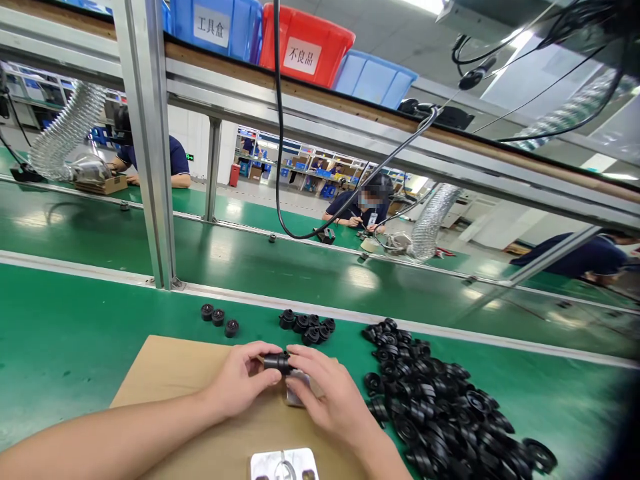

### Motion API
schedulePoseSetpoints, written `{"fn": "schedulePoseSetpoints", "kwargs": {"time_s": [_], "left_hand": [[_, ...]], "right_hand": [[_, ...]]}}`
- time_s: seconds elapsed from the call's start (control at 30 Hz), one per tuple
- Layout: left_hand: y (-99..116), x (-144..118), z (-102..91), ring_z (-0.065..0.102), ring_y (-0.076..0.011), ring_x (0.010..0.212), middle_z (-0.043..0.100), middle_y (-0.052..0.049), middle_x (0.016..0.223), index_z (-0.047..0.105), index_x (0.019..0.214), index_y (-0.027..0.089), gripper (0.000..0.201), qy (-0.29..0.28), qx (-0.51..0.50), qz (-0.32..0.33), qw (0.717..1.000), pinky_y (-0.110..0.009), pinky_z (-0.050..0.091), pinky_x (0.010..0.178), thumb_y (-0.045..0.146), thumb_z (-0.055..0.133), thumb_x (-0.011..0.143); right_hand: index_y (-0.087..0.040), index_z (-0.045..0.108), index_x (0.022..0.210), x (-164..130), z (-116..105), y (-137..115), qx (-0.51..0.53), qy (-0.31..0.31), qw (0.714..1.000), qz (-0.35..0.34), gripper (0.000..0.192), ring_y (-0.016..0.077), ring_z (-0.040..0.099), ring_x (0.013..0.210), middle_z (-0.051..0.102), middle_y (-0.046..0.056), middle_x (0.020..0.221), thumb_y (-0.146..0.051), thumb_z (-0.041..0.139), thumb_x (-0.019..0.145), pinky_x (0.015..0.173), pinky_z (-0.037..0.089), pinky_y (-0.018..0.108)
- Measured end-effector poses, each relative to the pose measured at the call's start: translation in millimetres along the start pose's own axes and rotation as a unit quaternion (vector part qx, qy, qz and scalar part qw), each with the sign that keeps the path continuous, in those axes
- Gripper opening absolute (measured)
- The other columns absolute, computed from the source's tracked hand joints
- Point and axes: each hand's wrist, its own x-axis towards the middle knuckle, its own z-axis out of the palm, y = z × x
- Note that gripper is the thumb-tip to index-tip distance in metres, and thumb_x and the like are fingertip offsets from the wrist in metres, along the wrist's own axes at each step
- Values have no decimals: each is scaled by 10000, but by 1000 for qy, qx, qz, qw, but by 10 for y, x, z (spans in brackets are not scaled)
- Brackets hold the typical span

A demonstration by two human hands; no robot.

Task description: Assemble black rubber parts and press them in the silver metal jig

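1. While our arms come in from the bottom of the frame, our left hand [240, 377] and right hand [330, 393] meet near lower center around one black part [274, 362], over a brown sheet [170, 373].
2. Grip check: left thumb and fingers are pinching the part's left end, and right fingertips and thumb have its right end.
3. Its long axis runs pretty much sideways across the frame, with a little nub [285, 354] poking toward the top. We can't make out which end is the front.
4. Surface-wise, we've got a shiny green tabletop [60, 320], a big black heap [440, 400] at lower right, a small cluster [311, 329] just beyond our hands, and three round pieces [218, 318] left of that.
5. Room-wise, a blue bin [243, 33] and a red bin [330, 50] sit on the shelf [225, 90] up top, a metal post [145, 140] stands upper left, and a person [343, 202] in a dark top bends over the far bench [240, 210].
6. Hard to see: our right hand partly covers a metal block [294, 395], a silver plate [284, 460] gets cut off at the bottom edge, our fingertips hide both part ends, and heap pieces overlap too much to count.
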Motion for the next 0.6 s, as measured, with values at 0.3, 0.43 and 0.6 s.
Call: {"fn": "schedulePoseSetpoints", "kwargs": {"time_s": [0.3, 0.43, 0.6], "left_hand": [[82, -19, 2, 713, -286, 1030, 793, -118, 1125, 797, 1160, 172, 343, -28, 24, 9, 999, -407, 559, 945, 276, 790, 833], [84, -17, 20, 706, -281, 1025, 792, -101, 1095, 814, 1129, 190, 324, -32, 36, 21, 999, -398, 554, 939, 241, 793, 810], [29, -7, 40, 716, -272, 1010, 802, -102, 1109, 813, 1140, 191, 373, -45, -20, 6, 999, -390, 557, 932, 288, 858, 783]], "right_hand": [[-225, 652, 1232, 58, -4, -95, 22, -49, 997, 59, 205, 229, 693, 847, 745, 63, 960, -287, 584, 1049, 734, 533, 344], [-224, 691, 1083, 46, 77, -94, -25, -59, 994, 88, 230, 210, 675, 795, 721, 39, 878, -355, 502, 1091, 696, 460, 320], [-219, 683, 924, 24, 24, -48, 15, -15, 994, 111, 420, 186, 624, 713, 649, 36, 792, -323, 323, 1114, 644, 430, 306]]}}
